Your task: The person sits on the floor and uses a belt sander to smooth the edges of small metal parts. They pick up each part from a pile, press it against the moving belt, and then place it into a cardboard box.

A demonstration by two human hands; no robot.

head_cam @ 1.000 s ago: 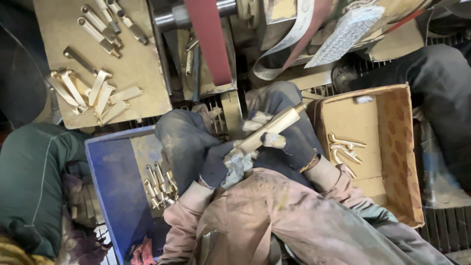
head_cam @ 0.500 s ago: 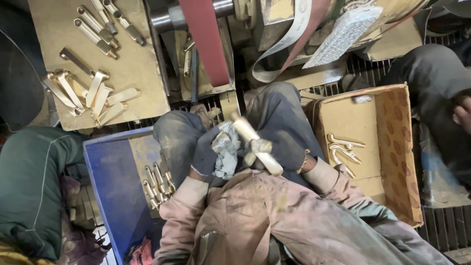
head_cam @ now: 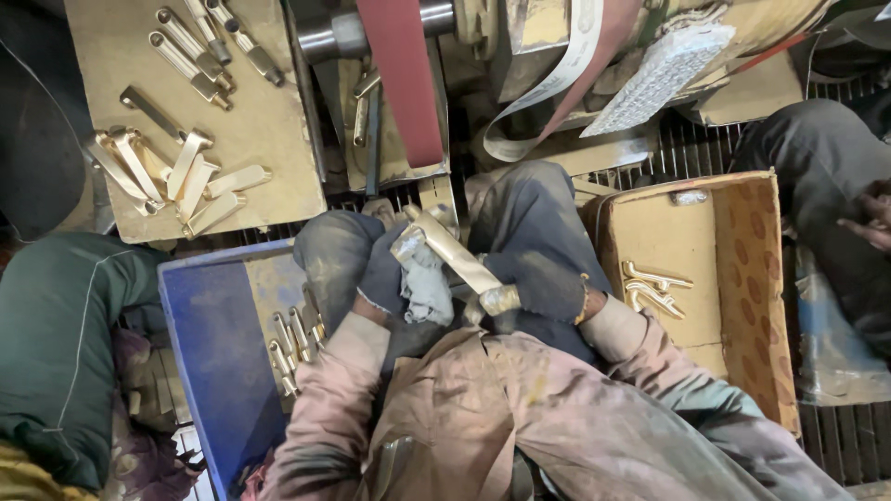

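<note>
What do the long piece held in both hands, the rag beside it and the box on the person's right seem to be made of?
Long piece: probably brass, going by its yellow-gold shine, polished in places.
Rag: soft woven cloth, grey and crumpled, held in the left hand.
Box: brown cardboard, matt with worn edges.
The right hand grips the piece's lower end.

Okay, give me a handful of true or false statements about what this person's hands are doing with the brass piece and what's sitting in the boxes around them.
1. Both gloved hands hold one long brass handle-shaped piece. True: the left hand is at its upper end, the right hand at its lower end.
2. A crumpled grey cloth sits at the left hand. True.
3. The blue plastic crate holds only cloth. False: several metal pieces lie in it.
4. The brown cardboard box sits at the left-hand side. False: it is at the right-hand side, with a few brass pieces inside.
5. The red sanding belt touches the held piece. False: they are apart.
</note>
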